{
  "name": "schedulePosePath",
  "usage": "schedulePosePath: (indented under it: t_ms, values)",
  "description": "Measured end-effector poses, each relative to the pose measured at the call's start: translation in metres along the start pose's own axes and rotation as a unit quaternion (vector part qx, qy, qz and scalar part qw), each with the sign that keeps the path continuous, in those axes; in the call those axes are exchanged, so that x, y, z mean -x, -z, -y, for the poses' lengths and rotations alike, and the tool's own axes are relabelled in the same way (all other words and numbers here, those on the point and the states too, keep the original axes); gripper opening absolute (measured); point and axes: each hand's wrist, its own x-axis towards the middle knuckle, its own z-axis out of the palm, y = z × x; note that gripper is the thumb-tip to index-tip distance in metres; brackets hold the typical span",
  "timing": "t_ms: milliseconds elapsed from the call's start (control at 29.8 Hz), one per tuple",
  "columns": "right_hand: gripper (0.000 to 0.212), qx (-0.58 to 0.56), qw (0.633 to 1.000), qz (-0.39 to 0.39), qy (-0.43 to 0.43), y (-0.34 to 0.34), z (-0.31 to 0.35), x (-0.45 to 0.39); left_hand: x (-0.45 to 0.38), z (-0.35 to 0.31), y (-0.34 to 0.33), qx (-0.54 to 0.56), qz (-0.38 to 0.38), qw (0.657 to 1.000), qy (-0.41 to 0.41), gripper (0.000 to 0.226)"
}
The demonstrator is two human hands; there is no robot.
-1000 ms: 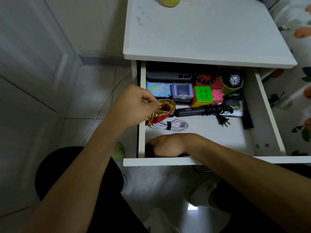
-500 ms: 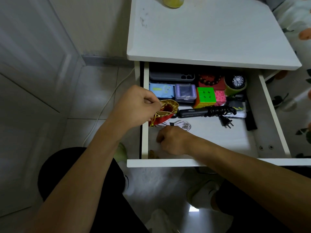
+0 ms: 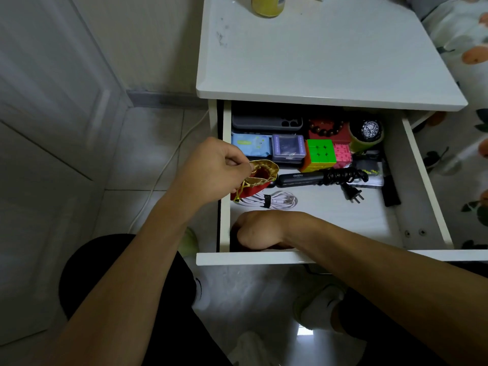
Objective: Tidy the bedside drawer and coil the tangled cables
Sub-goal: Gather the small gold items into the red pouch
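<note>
The white bedside drawer (image 3: 264, 258) is pulled out. At its left edge my left hand (image 3: 211, 173) pinches the gold rim of a small red drawstring pouch (image 3: 260, 178) and holds its mouth up. My right hand (image 3: 260, 229) reaches down into the near left corner with the knuckles up; the drawer front hides its fingertips. Between the hands lies a white cable (image 3: 274, 199), coiled and bound with a black tie. A black hair straightener (image 3: 301, 178) lies across the middle, its black cord (image 3: 343, 175) bundled and the plug (image 3: 353, 194) loose.
Along the back stand a grey phone case (image 3: 266, 121), small boxes, a green puzzle cube (image 3: 320, 151), a bead bracelet (image 3: 326, 128) and a watch (image 3: 369, 129). A yellow jar (image 3: 266, 5) stands on the nightstand top (image 3: 317, 62). A white cord (image 3: 163, 170) runs over the floor at left.
Half a second ago my right hand was up by the pouch; it has dropped back into the near left corner. My left hand keeps the pouch where it was.
</note>
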Motion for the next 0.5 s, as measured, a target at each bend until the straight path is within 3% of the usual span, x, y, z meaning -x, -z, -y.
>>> schedulePosePath:
  t_ms: [268, 436, 503]
  values:
    - [0.035, -0.144, 0.988, 0.063, 0.002, 0.007, -0.012, 0.001, 0.000, -0.002, 0.000, 0.005, 0.003, 1.000, 0.001, 0.015]
    - [0.036, 0.039, 0.997, 0.058, 0.035, 0.006, -0.002, -0.003, 0.000, 0.000, 0.000, 0.001, -0.002, 1.000, -0.001, 0.014]
    - [0.037, 0.064, 0.995, 0.055, 0.045, 0.004, 0.001, -0.001, 0.000, 0.001, 0.000, -0.001, -0.003, 1.000, -0.001, 0.015]
